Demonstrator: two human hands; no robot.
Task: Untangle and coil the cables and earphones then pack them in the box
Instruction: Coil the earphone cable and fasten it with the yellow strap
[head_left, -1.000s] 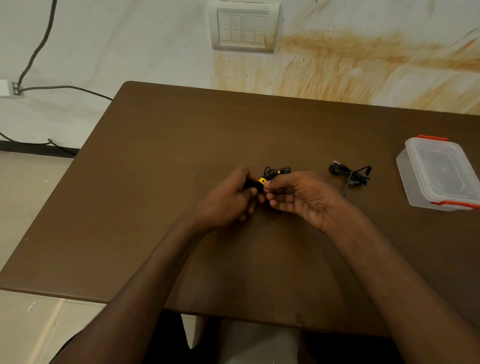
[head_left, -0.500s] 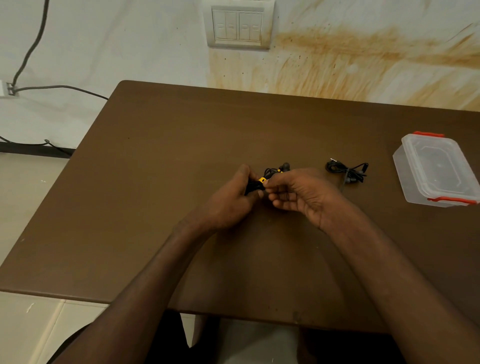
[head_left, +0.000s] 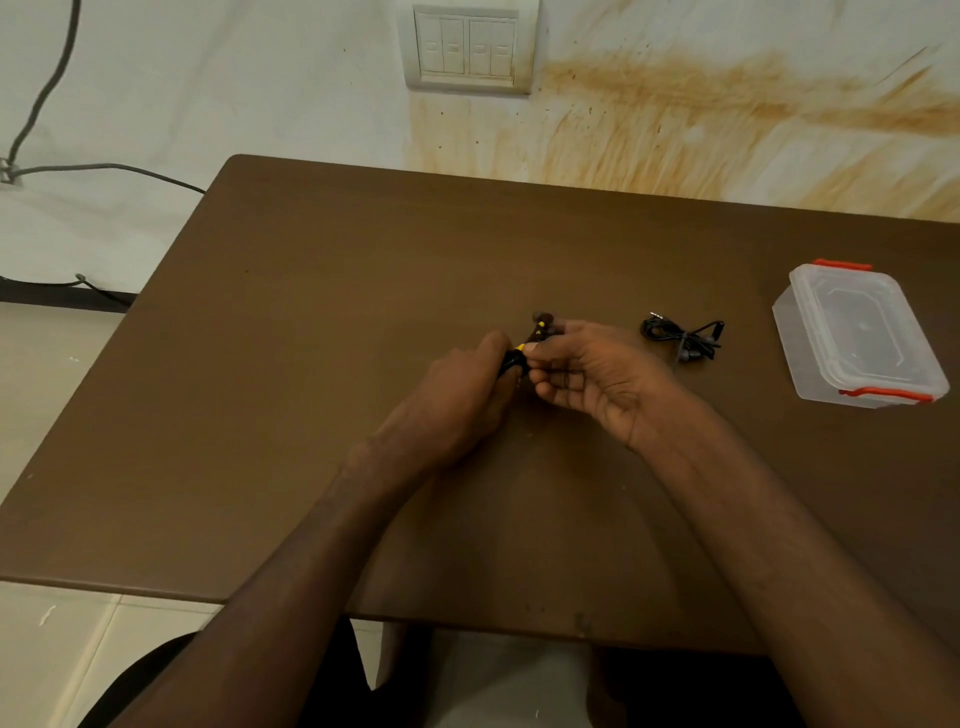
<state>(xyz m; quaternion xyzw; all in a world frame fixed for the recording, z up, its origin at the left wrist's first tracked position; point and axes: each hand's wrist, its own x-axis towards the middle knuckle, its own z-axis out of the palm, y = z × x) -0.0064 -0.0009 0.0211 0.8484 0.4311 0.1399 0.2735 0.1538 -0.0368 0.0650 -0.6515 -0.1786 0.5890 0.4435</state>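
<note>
Black earphones with yellow accents (head_left: 537, 332) are held between both hands over the middle of the brown table (head_left: 311, 364). My left hand (head_left: 457, 395) pinches the bundled cable at its near end. My right hand (head_left: 597, 374) grips it from the right, fingers curled; most of the cable is hidden between the fingers, with an earbud sticking out at the far side. A second pair of black earphones (head_left: 683, 338), loosely coiled, lies on the table to the right. Further right stands the clear plastic box (head_left: 860, 338) with red clips, its lid on.
The table's far edge meets a stained wall with a switch plate (head_left: 467, 47). Dark wall cables (head_left: 104, 169) run at the left, beyond the table's left edge. The near table edge is just above my lap.
Both hands have stayed together on the yellow-accented earphones, with small finger shifts; the earbud end now sticks up a little further behind the fingers. The view has drifted slightly.
</note>
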